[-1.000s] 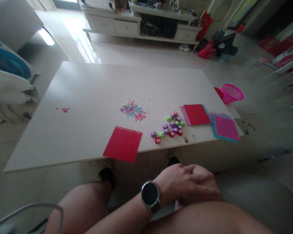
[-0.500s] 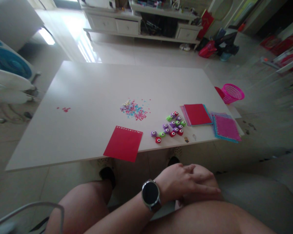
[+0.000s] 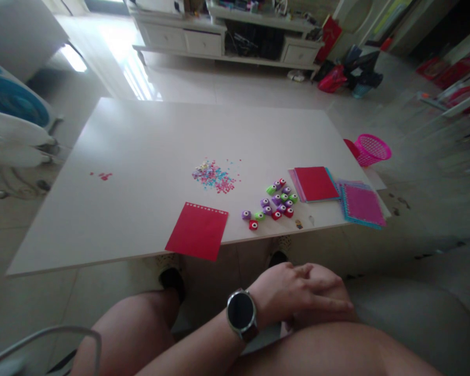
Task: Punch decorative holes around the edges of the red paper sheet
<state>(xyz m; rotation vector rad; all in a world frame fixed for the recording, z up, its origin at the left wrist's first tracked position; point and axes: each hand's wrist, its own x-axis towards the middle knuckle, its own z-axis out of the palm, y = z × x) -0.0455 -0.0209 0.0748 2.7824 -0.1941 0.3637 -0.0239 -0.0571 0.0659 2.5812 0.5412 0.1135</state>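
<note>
My left hand (image 3: 297, 292), with a round dark-faced watch (image 3: 241, 311) on its wrist, lies across my right knee. Its fingers are stretched out and hold nothing. I cannot make out my right hand. On the white table (image 3: 149, 136), a red sheet (image 3: 199, 230) with a row of punched holes overhangs the near edge. Right of it stand several small craft punches (image 3: 277, 201) in purple, green and red. A pile of tiny coloured paper cut-outs (image 3: 215, 176) lies behind the sheet, and several red cut-outs (image 3: 103, 176) lie far left.
Toward the table's right end sit a stack of coloured paper squares (image 3: 317, 183) and pink and blue hole-edged sheets (image 3: 362, 203). Two small items (image 3: 299, 224) lie by the near edge. A pink basket (image 3: 372, 150) stands beyond the right edge; a fan (image 3: 15, 99) is at left.
</note>
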